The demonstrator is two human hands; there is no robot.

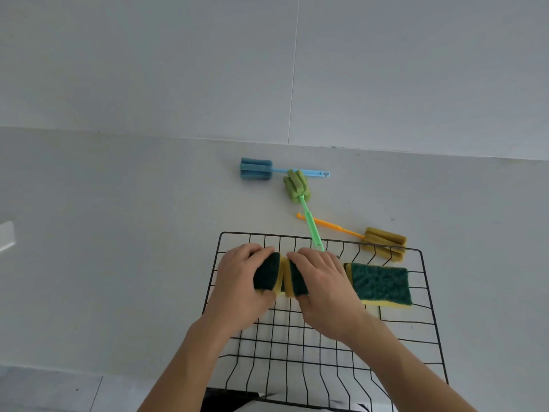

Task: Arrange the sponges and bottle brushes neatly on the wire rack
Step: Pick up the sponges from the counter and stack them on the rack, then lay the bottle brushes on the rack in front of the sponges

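On the black wire rack (427,295), the left hand (237,286) and right hand (323,289) each grip an upright green-and-yellow sponge (267,276), a third sponge (381,282) lying flat to the right, while three bottle brushes (297,185) lie on the counter beyond.

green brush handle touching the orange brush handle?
Touching: in the head view the green brush handle lies straight across the orange brush handle on the counter, no gap at the crossing.
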